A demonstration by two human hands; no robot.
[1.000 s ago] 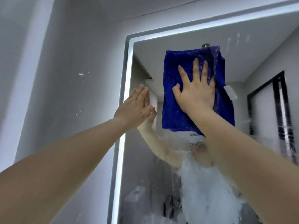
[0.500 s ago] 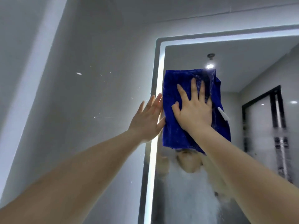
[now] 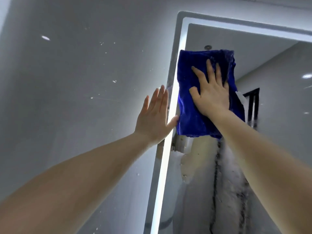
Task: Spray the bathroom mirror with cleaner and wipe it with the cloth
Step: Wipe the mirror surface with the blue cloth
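Right hand (image 3: 211,93), spread flat, pressed the blue cloth (image 3: 190,122) against the mirror (image 3: 253,53) near its upper left corner; left hand (image 3: 153,119) lay flat and empty on the wall (image 3: 84,98). Advised: overlapping downward strokes through the foam (image 3: 233,183)

Both arms bare, frame edge to wrist, w/ bare fingers: left hand (image 3: 154,115) just left of the light strip (image 3: 160,183), right hand (image 3: 211,93) right of it.
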